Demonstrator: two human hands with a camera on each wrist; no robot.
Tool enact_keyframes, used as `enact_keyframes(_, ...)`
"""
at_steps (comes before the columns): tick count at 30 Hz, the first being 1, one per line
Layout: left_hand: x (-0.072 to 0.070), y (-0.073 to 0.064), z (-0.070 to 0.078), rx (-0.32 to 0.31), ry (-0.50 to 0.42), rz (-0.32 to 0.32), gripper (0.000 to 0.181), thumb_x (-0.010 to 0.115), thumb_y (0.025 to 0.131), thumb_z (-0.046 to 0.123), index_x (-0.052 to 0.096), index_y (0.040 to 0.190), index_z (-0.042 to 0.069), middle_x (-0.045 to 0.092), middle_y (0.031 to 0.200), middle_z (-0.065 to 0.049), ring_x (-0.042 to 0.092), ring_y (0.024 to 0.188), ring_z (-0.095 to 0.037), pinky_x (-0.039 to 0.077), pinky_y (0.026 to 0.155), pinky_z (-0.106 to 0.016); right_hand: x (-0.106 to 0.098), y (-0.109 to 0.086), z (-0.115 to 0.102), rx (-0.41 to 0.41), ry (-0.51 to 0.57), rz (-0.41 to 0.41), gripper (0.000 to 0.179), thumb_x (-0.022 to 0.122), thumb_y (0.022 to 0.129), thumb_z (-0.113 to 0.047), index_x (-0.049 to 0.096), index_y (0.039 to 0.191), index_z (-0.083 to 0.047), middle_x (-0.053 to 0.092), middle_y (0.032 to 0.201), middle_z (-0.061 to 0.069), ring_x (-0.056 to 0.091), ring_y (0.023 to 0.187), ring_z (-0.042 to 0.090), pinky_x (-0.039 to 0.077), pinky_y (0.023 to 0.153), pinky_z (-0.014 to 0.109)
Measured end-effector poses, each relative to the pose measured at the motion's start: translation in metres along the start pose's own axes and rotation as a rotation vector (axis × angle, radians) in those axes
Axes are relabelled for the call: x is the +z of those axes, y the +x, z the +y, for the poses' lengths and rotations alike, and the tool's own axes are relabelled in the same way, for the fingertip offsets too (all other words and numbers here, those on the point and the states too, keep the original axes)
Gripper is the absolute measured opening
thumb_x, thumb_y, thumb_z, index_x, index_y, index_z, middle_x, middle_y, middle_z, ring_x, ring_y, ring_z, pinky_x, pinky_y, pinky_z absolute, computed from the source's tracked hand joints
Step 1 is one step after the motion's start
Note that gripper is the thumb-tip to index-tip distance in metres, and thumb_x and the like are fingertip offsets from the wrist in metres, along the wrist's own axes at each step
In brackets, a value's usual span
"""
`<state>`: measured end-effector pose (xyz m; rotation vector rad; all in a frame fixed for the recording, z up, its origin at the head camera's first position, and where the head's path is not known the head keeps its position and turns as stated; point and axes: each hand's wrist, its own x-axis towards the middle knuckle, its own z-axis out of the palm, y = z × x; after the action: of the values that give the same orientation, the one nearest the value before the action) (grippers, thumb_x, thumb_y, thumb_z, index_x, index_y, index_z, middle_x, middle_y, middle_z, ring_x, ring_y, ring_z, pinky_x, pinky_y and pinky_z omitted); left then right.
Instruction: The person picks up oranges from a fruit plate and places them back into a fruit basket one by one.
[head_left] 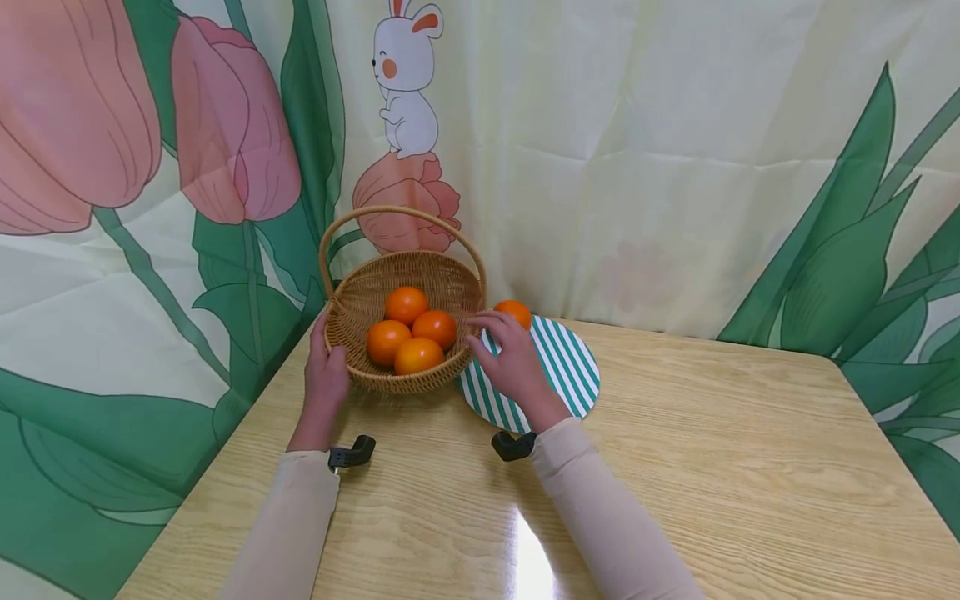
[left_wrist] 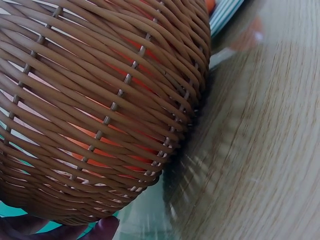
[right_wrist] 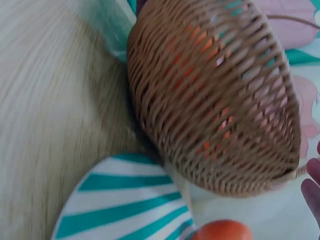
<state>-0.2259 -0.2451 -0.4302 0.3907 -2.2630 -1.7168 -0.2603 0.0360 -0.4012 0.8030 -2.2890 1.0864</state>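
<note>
A brown wicker basket (head_left: pixel 390 379) with a tall arched handle stands at the back left of the table. Several oranges (head_left: pixel 418 356) lie inside it. My left hand (head_left: pixel 327 371) holds the basket at its left rim, the thumb against the near side; in the left wrist view only some fingers show under the woven wall. To the right of the basket is my right hand (head_left: pixel 510 354), fingers spread and slightly bent, with a small gap to the rim in the right wrist view. Beyond that hand, another orange (head_left: pixel 514 312) sits at the back edge of a green-and-white striped round mat (head_left: pixel 566 362).
The wooden table (head_left: pixel 720 450) stretches out to the right and towards me. Behind it hangs a curtain (head_left: pixel 637 167) printed with tulips and a rabbit, close to the basket's back. The mat lies right beside the basket.
</note>
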Motion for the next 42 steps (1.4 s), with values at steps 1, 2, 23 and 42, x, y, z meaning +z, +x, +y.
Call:
enact_keyframes(1,0.0,0.0,0.0,-0.001,0.001,-0.001,0.063,0.03,0.098,0.019,0.009,0.155,0.037,0.013,0.163,-0.001,0.025,0.146,-0.031,0.028,0.114,-0.055,-0.001,0.0,0.003,0.011,-0.002,0.004,0.025,0.065,0.092,-0.021,0.069,0.114,-0.009,0.065,0.119,0.007,0.06,0.111,0.025,0.051,0.095,0.041)
enact_keyframes(2,0.0,0.0,0.0,-0.001,0.004,-0.001,0.063,0.03,0.098,0.019,0.009,0.155,0.037,0.013,0.163,-0.001,0.025,0.146,-0.031,0.028,0.114,-0.055,-0.001,0.0,0.006,0.028,-0.002,0.003,0.025,0.064,0.093,-0.021,0.069,0.115,-0.009,0.065,0.12,0.007,0.06,0.111,0.026,0.05,0.095,0.042)
enact_keyframes(23,-0.002,0.0,-0.002,0.025,-0.008,0.008,0.064,0.029,0.097,0.016,0.011,0.155,0.036,0.013,0.162,0.003,0.025,0.145,-0.031,0.026,0.116,-0.056,0.001,0.021,0.062,0.431,-0.114,-0.179,0.04,0.061,0.094,-0.02,0.054,0.133,-0.016,0.042,0.144,0.012,0.048,0.123,0.035,0.045,0.102,0.052)
enact_keyframes(42,0.0,0.001,-0.003,0.037,-0.011,-0.001,0.064,0.029,0.098,0.016,0.01,0.155,0.036,0.014,0.162,0.003,0.025,0.146,-0.03,0.027,0.115,-0.055,0.015,0.021,0.093,0.488,-0.142,-0.31,0.066,0.065,0.092,-0.02,0.034,0.15,-0.026,0.016,0.158,0.018,0.037,0.133,0.044,0.038,0.107,0.058)
